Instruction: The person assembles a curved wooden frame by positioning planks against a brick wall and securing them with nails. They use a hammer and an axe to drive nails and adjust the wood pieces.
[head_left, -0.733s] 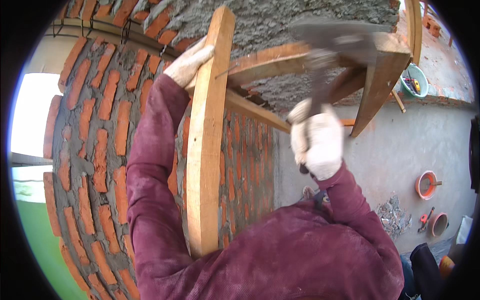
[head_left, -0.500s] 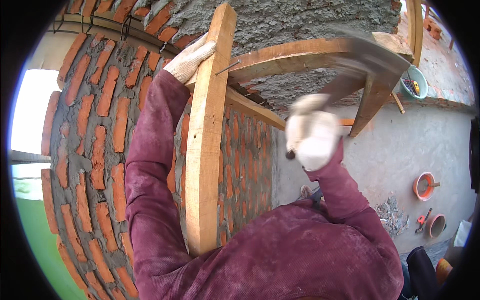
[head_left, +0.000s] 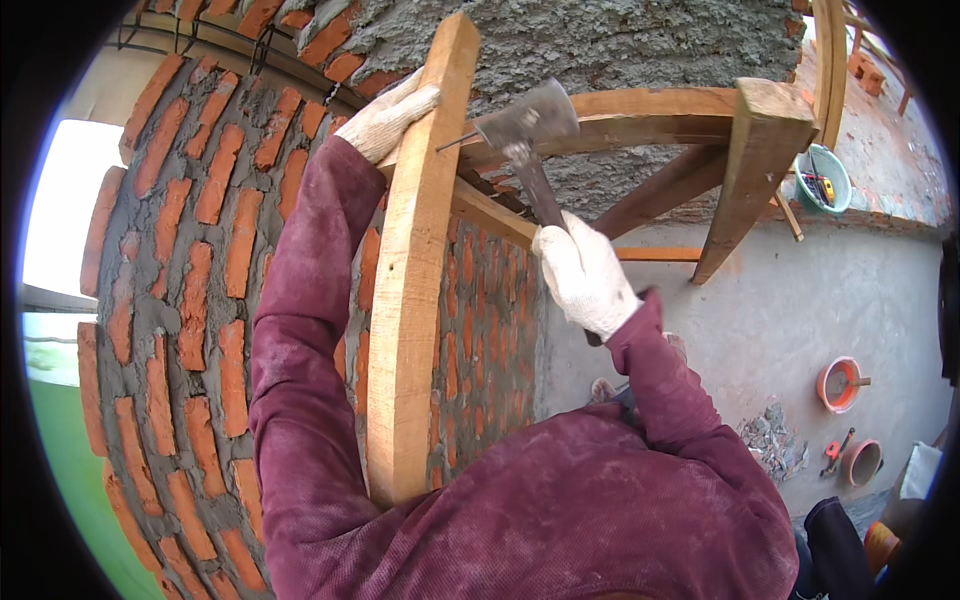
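Note:
A pale squared wooden post [head_left: 408, 290] rises in front of me, and my left hand [head_left: 390, 120], in a white knit glove, is closed against its upper left side; part of the fingers is hidden behind the wood. From the post's right side a nail [head_left: 456, 142] sticks out near the top. My right hand [head_left: 585, 275], gloved too, grips the dark handle of a hammer [head_left: 532, 118]. The metal head is at the nail's outer end, seemingly touching it. Behind them a horizontal wooden beam [head_left: 650, 103] runs from the post to another wooden upright [head_left: 755, 170].
A brick wall [head_left: 200, 270] with grey mortar stands at left, rough plaster [head_left: 630, 45] beyond. A light green bucket [head_left: 825, 180] holding tools sits at right. Lower on the grey floor are an orange-rimmed bucket [head_left: 842, 385], a rubble pile [head_left: 775, 440] and another bucket [head_left: 862, 462].
The hammer has swung from the right, where it was blurred, leftward to the nail. My right hand moved slightly left with it; the left hand keeps its place on the post.

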